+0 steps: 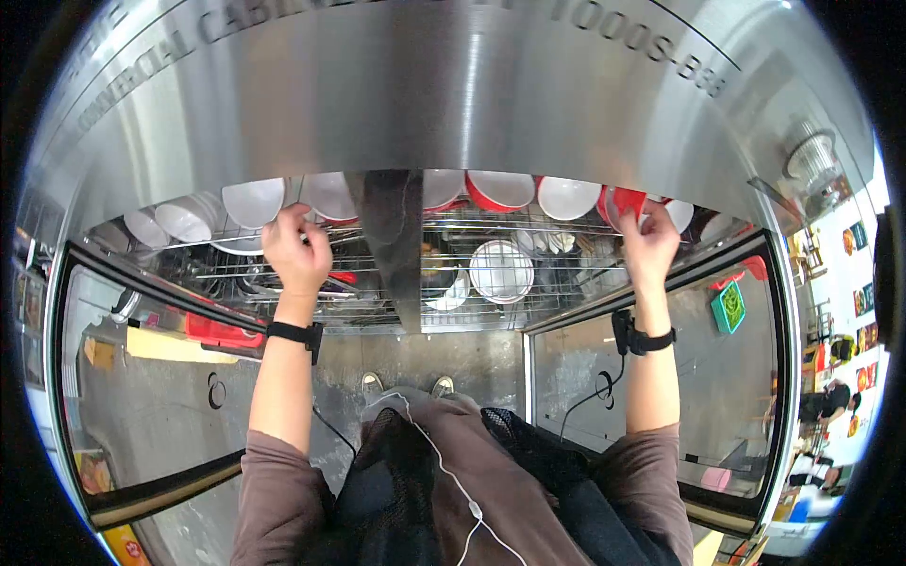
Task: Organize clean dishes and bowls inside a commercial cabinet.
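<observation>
Both arms reach into the cabinet (472, 85): the right hand (649, 247) has its fingers closed around a red bowl (625, 203) on the top rack (510, 226), best lifted straight out, while the left hand (297, 250) curls near a white bowl (326, 195), grip unclear.

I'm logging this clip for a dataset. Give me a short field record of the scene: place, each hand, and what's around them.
place: open stainless cabinet with wire racks of bowls
left hand: at the upper rack, fingers by a white bowl; grip unclear
right hand: fingers on a red bowl on the upper rack
nearby: white plate upright on lower rack; both glass doors open
</observation>
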{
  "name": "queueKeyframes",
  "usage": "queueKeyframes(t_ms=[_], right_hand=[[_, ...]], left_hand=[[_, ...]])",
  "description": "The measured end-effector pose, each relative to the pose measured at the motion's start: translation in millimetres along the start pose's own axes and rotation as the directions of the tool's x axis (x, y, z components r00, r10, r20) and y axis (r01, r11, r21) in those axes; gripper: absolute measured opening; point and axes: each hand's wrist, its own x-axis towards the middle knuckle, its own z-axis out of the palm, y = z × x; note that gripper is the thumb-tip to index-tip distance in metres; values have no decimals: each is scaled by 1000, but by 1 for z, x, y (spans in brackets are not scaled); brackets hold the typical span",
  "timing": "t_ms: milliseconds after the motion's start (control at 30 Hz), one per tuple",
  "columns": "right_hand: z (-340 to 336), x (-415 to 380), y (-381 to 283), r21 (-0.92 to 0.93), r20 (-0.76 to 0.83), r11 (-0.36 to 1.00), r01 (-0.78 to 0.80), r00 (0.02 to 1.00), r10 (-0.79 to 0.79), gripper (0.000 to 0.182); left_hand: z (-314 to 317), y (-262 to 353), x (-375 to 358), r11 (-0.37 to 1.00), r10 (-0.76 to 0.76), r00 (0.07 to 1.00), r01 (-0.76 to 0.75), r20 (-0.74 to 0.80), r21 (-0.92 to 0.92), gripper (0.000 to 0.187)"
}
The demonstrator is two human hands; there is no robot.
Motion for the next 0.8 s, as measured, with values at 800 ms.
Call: queueKeyframes(t_ms=[800], right_hand=[[169,40,-136,-321,414,593,739,672,-614,37]], left_hand=[[-12,-23,3,958,152,986,-129,72,-254,35]])
